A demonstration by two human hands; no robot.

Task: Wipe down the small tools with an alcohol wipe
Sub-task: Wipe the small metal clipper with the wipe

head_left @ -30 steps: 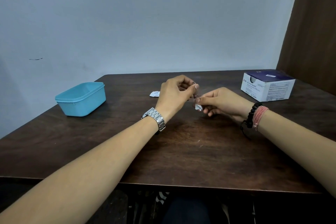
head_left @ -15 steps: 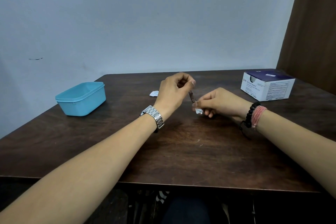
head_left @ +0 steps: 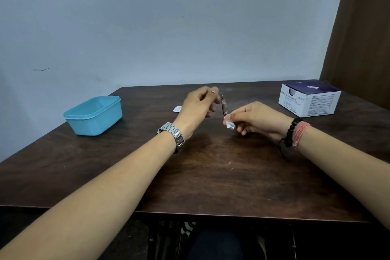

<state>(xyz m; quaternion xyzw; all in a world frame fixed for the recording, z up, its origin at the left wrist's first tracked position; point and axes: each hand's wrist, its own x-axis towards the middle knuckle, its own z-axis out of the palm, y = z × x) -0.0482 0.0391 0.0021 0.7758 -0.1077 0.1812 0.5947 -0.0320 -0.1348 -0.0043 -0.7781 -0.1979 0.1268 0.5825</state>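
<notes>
Left hand (head_left: pixel 195 107) now off the small tool (head_left: pixel 223 105)
Right hand (head_left: pixel 256 118) pinches tool and wipe (head_left: pixel 229 124) (crumpled); left fingers loosely curled, holding nothing.

A dark brown wooden desk (head_left: pixel 211 175) with a visible grain fills the lower half of the view, its near edge running across the bottom and its far edge meeting the wall. The wall (head_left: pixel 168 17) behind it is plain, pale blue-grey and evenly lit, with one short dark mark (head_left: pixel 41 69) on its left side. At the right a brown panel (head_left: pixel 363 27), perhaps a door or a curtain, rises from behind the desk's far right corner to the top of the view. Below the desk's near edge the space is dark and hard to make out.
</notes>
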